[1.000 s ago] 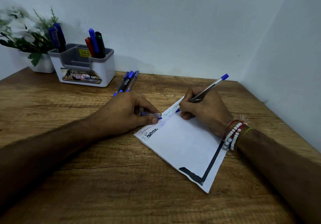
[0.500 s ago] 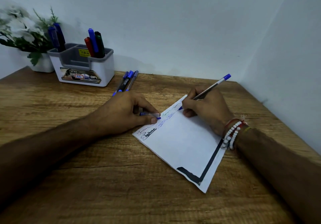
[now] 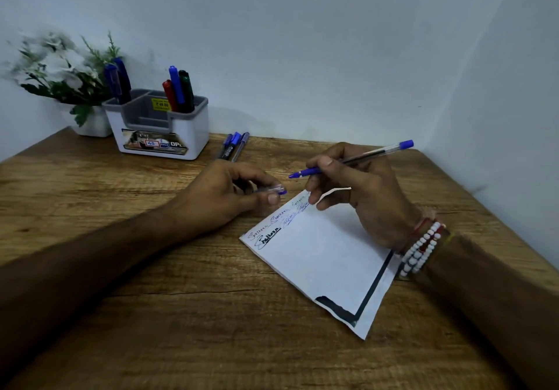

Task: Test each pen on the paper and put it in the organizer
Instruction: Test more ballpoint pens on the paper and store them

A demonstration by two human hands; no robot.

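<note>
My right hand [image 3: 360,190] grips a blue ballpoint pen [image 3: 351,159], its tip lifted off the paper and pointing left. The white paper [image 3: 320,256] lies on the wooden desk with scribbled writing along its upper left edge. My left hand [image 3: 230,196] rests on the desk beside the paper, pinching the pen's clear cap [image 3: 273,190] with a blue end. A white and grey organizer [image 3: 160,126] stands at the back left, holding two dark blue pens [image 3: 118,81] and red, blue and black markers [image 3: 178,90]. Three pens [image 3: 234,146] lie beside the organizer.
A white pot with white flowers [image 3: 60,72] stands behind the organizer in the back left corner. Walls close off the desk [image 3: 181,314] at the back and on the right. A beaded bracelet [image 3: 420,250] circles my right wrist.
My right hand has raised the pen off the paper and swung its tip toward the cap in my left hand. The left hand has hardly moved.
</note>
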